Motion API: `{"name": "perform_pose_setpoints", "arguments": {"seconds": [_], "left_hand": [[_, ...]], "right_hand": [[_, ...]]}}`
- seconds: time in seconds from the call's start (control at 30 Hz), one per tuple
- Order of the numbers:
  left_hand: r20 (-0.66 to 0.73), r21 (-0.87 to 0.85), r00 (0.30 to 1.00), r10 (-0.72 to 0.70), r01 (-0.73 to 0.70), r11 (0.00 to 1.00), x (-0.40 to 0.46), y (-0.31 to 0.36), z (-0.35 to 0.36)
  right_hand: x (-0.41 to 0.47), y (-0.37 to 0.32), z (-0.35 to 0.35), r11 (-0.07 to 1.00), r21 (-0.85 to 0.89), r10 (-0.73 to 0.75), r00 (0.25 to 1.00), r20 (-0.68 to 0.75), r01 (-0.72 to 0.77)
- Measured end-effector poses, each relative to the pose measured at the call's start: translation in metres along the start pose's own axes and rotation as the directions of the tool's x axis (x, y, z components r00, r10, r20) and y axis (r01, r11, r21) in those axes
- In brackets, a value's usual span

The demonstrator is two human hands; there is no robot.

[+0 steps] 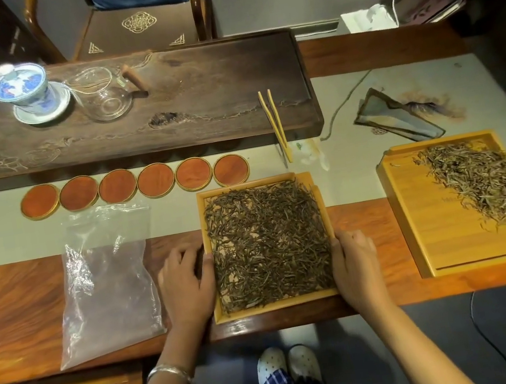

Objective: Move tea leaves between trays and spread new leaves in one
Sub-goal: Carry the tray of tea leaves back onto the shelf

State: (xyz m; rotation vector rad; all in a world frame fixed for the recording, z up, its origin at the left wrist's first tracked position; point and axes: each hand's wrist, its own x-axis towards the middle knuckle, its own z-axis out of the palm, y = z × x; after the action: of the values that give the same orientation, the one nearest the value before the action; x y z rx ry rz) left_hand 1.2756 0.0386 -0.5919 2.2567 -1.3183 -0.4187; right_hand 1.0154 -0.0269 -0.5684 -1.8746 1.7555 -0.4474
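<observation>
1. Gripping from both sides, the left hand (188, 284) and the right hand (353, 262) clasp the square pale-wood tray full of dark tea leaves (219, 318); the left thumb lies on the left rim with the fingers curled down outside it, and the right fingers wrap the right rim near its front corner. Whether the tray is lifted or resting on the table I cannot tell.
2. Leaves could spill, I judge, if the tray is raised unevenly: the dark brown wiry tea leaves (268, 243) cover it almost wall to wall and reach the low rims, so a tilt or a jerk would send some over the edge onto the reddish wooden table (14, 312).
3. A hurried pour toward the other tray could also overshoot, since loose dry leaves slide all at once.
4. That tray sits in front of the person, half on the wood and half on the pale green table runner (2, 240); its leaves are long, thin, twisted and evenly spread, with little bare wood showing.
5. Well apart to the right lies a larger yellow wooden tray (435, 228), holding lighter grey-green needle-like leaves (478, 184) heaped along its right side, the left half bare.
6. Just left of the left hand lies a crumpled clear plastic bag (106, 283), apparently empty
</observation>
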Motion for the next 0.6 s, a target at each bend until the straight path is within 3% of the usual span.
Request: {"name": "perform_pose_setpoints", "arguments": {"seconds": [0.17, 0.33, 0.6], "left_hand": [[-0.006, -0.048, 1.0, 0.018, -0.018, 0.999, 0.001, 0.001, -0.003], [-0.009, -0.249, 1.0, -0.015, 0.012, 0.968, -0.007, 0.004, -0.01], [0.145, -0.62, 0.964, -0.222, 0.263, 0.739, -0.033, 0.016, -0.043]], "right_hand": [[0.001, -0.006, 0.006, 0.986, 0.151, 0.073, 0.995, -0.061, -0.063], [-0.001, -0.008, 0.002, 0.936, 0.338, 0.111, 0.994, -0.023, -0.096], [-0.014, -0.03, -0.034, 0.791, 0.571, 0.15, 0.975, 0.166, -0.219]]}}
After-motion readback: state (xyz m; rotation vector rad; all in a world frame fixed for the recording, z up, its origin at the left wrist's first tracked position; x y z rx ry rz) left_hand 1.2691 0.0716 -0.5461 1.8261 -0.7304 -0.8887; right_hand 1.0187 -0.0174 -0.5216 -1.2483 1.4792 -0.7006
